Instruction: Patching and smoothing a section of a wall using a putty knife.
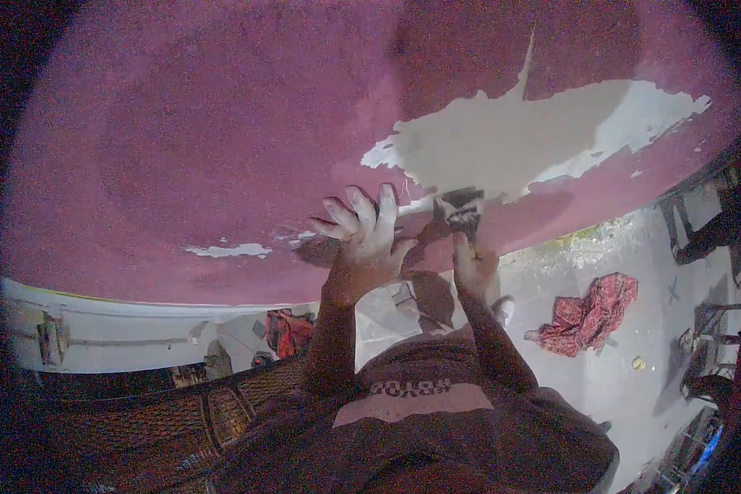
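A maroon painted wall [189, 140], its surface grainy and matt, fills most of the head view and curves with the lens. At lower left a thin strip of pale flaked paint [226, 250] breaks the colour, and below it runs a white band of wall [123, 317] with a woven brown wicker surface [173, 412] under that.

The left hand [362, 239] lies flat against the maroon paint, fingers spread wide and holding nothing, the forearm rising from the lower edge. Just beside it, the right hand [473, 263] is wrapped tightly round the handle of a dark, flat-bladed scraper [461, 212]. The blade meets the wall at the lower edge of a large bare patch [510, 140], a ragged, off-white shape where the paint has come away, with torn white edges and a thin crack running upward from its top.

The person's dark shirt [436, 420] blocks the bottom centre of the view. Behind the forearms, a red object [288, 329] sits low near the white band; what it is cannot be told. To the right, on a pale grey floor [617, 379], lies a crumpled red patterned cloth [589, 313], well apart from the hands, with a small yellowish round object [638, 362] near it and dark metal furniture legs [708, 329] at the far right edge.
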Demonstrator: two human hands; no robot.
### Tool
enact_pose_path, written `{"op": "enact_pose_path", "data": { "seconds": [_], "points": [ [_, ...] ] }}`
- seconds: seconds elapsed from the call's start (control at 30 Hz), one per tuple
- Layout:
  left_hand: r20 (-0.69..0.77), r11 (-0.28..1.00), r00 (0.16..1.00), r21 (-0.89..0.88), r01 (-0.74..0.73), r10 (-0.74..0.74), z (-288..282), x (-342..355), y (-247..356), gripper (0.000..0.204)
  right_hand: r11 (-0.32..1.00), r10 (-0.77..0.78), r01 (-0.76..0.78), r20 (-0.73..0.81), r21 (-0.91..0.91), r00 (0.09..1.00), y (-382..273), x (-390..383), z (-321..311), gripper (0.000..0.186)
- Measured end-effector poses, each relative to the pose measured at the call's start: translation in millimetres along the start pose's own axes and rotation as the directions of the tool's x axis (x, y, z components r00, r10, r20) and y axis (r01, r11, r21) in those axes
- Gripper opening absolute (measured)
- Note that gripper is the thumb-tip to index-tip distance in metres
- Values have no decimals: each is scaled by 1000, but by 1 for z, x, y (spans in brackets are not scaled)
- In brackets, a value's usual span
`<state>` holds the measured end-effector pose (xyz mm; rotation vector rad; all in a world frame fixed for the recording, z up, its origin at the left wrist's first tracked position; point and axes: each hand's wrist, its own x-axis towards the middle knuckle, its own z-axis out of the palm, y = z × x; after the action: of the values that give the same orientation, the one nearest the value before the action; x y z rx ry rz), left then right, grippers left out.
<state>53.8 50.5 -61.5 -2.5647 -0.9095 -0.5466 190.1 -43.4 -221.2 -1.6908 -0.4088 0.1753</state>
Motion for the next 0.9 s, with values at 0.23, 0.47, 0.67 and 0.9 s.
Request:
{"op": "enact_pose_path", "data": {
  "seconds": [0.23,0.47,0.67,0.9],
  "points": [
    [21,997,1000,83,1,-2,-1,-5,1,83,986,144,-109,318,-126,937,-83,1,-28,31],
    [79,997,995,-31,71,-68,-2,-12,1,77,900,-142,-27,352,435,925,-37,0,-40,18],
    [-160,981,984,-185,52,-82,-16,-12,11,53,901,-384,275,324,335,865,-74,63,-101,9],
    [-282,552,878,-834,-26,-386,-27,-8,27,20,858,-476,505,506,89,719,-154,112,-157,16]
  ]
}}
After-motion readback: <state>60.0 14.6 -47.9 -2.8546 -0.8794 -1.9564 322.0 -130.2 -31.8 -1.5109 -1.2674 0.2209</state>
